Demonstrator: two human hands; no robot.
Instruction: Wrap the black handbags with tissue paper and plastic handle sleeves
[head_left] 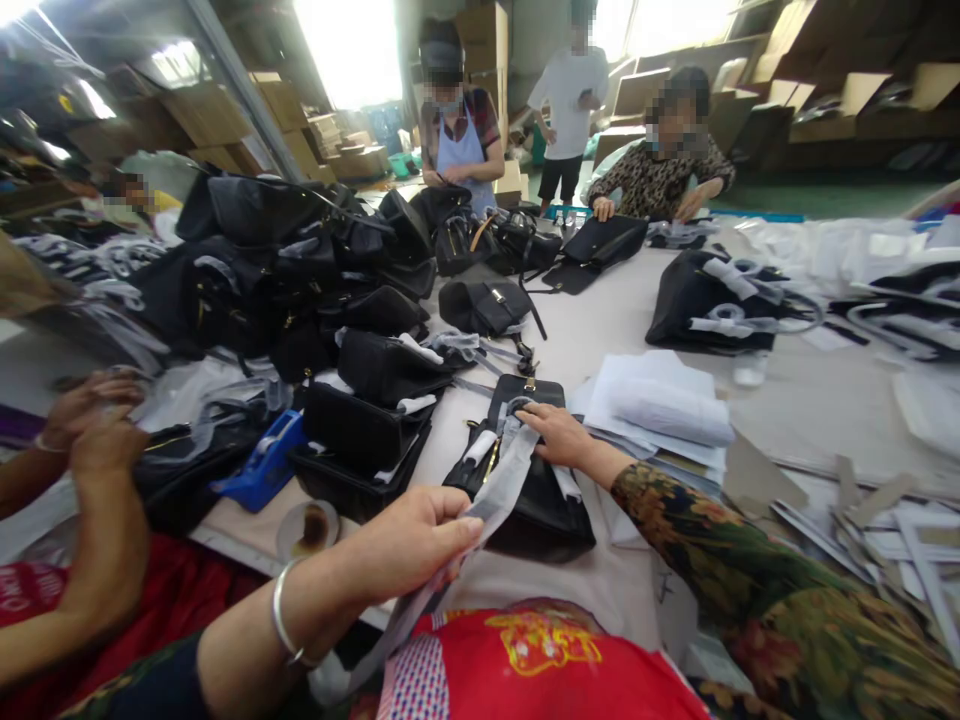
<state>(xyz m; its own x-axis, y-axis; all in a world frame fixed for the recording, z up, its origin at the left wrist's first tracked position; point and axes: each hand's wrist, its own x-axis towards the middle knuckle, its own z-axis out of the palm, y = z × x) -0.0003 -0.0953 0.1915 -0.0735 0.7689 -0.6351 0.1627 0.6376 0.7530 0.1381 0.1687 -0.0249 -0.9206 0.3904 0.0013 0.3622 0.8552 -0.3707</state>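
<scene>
In front of me a black handbag (551, 510) with a gold zip and clasp lies on the table. A long strap in whitish wrapping (502, 485) runs from its top down toward my lap. My left hand (424, 540), with a silver bangle at the wrist, is closed round the strap, thumb on top. My right hand (559, 435) is at the strap's upper end by the bag, its fingers bent over the wrapping. Small white wrapped pieces sit on the bag's sides. Part of the bag is hidden under the strap and right hand.
Black bags (255, 250) are heaped at the left and back. A blue tape dispenser (262, 460) and a small round dish (307, 530) stand left. White paper sheets (652, 400) and cardboard scraps (862, 520) lie right. A co-worker's hands (105, 420) are at the left; people stand behind the table.
</scene>
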